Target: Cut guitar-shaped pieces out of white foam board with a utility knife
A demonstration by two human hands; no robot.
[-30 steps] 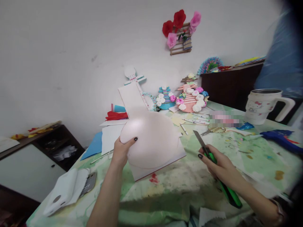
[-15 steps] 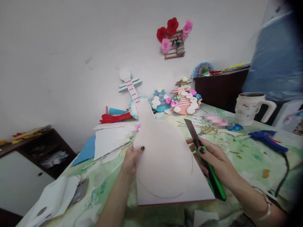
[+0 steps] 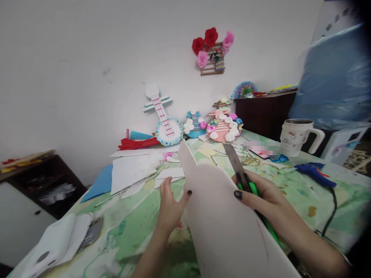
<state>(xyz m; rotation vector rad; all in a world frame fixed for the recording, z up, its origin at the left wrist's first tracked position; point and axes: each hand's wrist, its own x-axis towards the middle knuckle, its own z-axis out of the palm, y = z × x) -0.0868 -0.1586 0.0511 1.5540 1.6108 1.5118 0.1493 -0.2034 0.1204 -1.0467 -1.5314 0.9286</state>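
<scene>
A white board with a narrow neck and one rounded, cut shoulder stands tilted in front of me, its lower part running out of view. A curved pencil-like line marks its right side. My left hand is at the board's left edge, fingers spread and thumb against it. In my right hand is a green and black utility knife, its wide blade extended up and to the left. The thumb of that hand also lies on the board's right edge.
Behind are a white paper instrument, two flowered ones, white sheets and a blue sheet. A mug and blue glue gun stand right; a phone and white case lie left.
The board has turned and come lower and to the right, uncovering the white instrument's round body. My left hand has moved right and its fingers have spread. The knife remains in my right hand.
</scene>
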